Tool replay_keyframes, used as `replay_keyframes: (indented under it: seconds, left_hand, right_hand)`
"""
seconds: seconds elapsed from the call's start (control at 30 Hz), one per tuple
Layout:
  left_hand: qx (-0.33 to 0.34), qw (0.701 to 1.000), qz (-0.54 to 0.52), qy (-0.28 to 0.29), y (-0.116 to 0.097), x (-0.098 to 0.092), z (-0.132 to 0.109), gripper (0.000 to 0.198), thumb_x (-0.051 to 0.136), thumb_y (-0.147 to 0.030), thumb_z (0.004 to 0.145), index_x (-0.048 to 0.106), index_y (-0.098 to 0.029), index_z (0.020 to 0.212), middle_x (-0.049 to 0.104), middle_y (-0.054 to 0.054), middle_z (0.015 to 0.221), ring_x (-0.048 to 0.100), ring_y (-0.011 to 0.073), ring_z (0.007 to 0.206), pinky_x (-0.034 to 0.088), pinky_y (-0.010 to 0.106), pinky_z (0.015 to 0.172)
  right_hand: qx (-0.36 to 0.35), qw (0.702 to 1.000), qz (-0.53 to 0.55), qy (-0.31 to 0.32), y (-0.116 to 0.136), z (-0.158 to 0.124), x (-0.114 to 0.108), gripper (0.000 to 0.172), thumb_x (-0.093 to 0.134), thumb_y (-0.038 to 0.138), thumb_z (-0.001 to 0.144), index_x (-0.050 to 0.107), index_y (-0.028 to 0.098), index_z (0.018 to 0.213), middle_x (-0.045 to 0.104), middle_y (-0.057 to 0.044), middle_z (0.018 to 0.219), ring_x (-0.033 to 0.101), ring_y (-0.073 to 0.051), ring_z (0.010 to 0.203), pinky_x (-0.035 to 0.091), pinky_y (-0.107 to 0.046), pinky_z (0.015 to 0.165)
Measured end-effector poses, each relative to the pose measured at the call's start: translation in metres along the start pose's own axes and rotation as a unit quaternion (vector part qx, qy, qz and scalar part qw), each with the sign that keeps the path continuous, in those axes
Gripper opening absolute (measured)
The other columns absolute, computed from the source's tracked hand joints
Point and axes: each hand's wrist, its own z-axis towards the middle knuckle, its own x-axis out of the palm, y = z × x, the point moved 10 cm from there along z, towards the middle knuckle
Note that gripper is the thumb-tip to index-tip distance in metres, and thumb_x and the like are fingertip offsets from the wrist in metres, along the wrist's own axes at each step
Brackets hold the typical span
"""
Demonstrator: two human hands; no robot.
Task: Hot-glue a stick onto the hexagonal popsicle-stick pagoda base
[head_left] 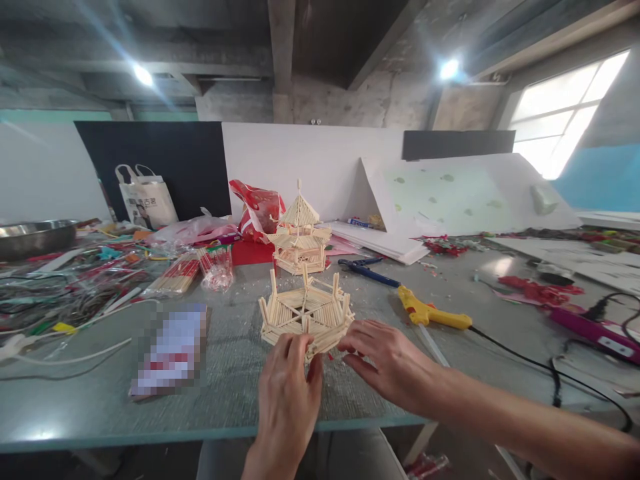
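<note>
A hexagonal base of thin wooden sticks (306, 311) stands on the grey-green table (100, 393), near its front edge. My left hand (289, 393) pinches the base's near rim with thumb and fingers. My right hand (386, 363) touches the base's near right corner with its fingertips. Behind the base stands a finished small pavilion of sticks (300, 232) with a pointed roof.
A yellow glue gun (433, 312) with a black cable lies right of the base, blue pliers (367, 269) behind it. Packs of sticks (175, 277) and a blurred box (170, 350) lie to the left. A metal bowl (35, 237), bags and red scraps crowd the back.
</note>
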Motion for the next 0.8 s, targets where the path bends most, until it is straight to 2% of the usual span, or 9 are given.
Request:
replay_keyframes:
  seconds: [0.2,0.37,0.57,0.67,0.8]
  left_hand:
    - [-0.030,0.999,0.000,0.011,0.003,0.004,0.002,0.011,0.054,-0.015,0.078,0.050,-0.022,0.086,0.056,0.000,0.078,0.062,0.0197,0.074,0.049,0.030,0.060]
    - [-0.038,0.999,-0.004,0.012,0.006,0.007,0.002,0.009,0.051,-0.017,0.079,0.050,-0.022,0.085,0.056,0.000,0.079,0.062,0.0181,0.072,0.047,0.028,0.058]
    - [-0.049,0.999,-0.009,0.016,0.011,0.006,0.001,0.007,0.049,-0.017,0.080,0.051,-0.022,0.084,0.055,0.000,0.079,0.061,0.0154,0.066,0.046,0.025,0.055]
    - [-0.045,0.998,-0.030,0.022,0.010,0.006,0.001,0.005,0.047,-0.020,0.082,0.051,-0.021,0.084,0.055,0.000,0.078,0.059,0.0121,0.060,0.045,0.023,0.052]
    - [-0.046,0.997,-0.059,0.032,0.014,0.006,0.000,0.006,0.049,-0.024,0.083,0.053,-0.021,0.086,0.056,0.000,0.081,0.057,0.0101,0.058,0.047,0.022,0.056]
  right_hand:
    - [0.006,1.000,0.000,0.004,-0.002,-0.001,0.004,0.019,0.043,0.021,0.088,0.061,0.016,0.088,0.061,-0.006,0.082,0.057,-0.016,0.081,0.045,-0.031,0.074]
    - [0.008,1.000,-0.003,-0.019,-0.007,-0.007,-0.010,0.015,0.046,0.018,0.086,0.060,0.017,0.091,0.062,-0.005,0.084,0.057,-0.015,0.081,0.045,-0.029,0.074]
    - [0.088,0.994,-0.031,-0.048,-0.044,-0.024,-0.036,0.012,0.047,0.021,0.086,0.059,0.018,0.087,0.059,-0.002,0.078,0.056,-0.012,0.069,0.044,-0.025,0.065]
    - [0.132,0.990,-0.026,-0.040,-0.064,-0.037,-0.042,0.011,0.047,0.022,0.085,0.057,0.019,0.087,0.058,-0.001,0.079,0.055,-0.011,0.066,0.044,-0.024,0.063]
    - [0.163,0.986,-0.026,-0.035,-0.081,-0.054,-0.045,0.013,0.046,0.026,0.086,0.058,0.019,0.086,0.059,-0.002,0.079,0.056,-0.012,0.066,0.044,-0.025,0.064]
